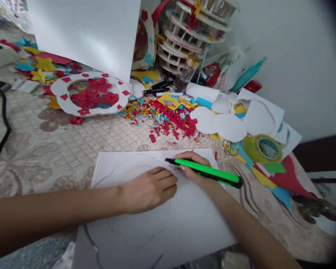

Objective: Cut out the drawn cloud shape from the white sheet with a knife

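Slim green cutter [208,170], smooth sheet [196,213]

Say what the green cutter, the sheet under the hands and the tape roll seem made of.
Green cutter: probably smooth plastic, given its bright, even colour and black fittings.
Sheet: white, mostly matte, marked with drawn lines; paper or card, perhaps thin foam.
Tape roll: likely glossy plastic film, from its translucent yellowish look.
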The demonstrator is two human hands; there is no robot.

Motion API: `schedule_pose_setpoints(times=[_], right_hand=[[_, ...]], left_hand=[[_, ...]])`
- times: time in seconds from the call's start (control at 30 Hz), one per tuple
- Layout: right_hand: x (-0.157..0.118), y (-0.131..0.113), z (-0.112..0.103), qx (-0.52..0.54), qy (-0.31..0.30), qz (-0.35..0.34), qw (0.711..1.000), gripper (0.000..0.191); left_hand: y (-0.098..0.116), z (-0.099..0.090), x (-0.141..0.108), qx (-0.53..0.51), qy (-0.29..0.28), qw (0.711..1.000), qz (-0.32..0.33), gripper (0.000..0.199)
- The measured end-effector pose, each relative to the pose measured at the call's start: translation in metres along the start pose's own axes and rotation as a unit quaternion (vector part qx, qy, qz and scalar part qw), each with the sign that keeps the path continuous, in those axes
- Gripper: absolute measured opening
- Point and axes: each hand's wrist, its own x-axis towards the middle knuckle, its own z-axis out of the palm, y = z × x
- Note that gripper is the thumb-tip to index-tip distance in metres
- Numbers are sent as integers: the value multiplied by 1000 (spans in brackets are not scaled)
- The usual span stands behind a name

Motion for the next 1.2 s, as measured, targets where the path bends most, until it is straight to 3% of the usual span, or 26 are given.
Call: schedule_pose_setpoints(times=[0.33,0.63,0.83,1.03,1.2], right_hand=[[0,3,-1,80,38,75,993,20],[1,16,-4,132,50,98,985,30],[0,14,-2,101,54,71,991,37],[-2,0,-1,88,24,66,994,23],[-2,3,-3,79,5,45,996,21]], left_hand=[[-1,2,4,3,-16,1000,8,22],[2,5,14,31,-19,998,44,15],[2,9,10,33,-3,998,52,20],[2,11,7,30,13,998,58,28],[0,9,8,14,21,998,57,26]])
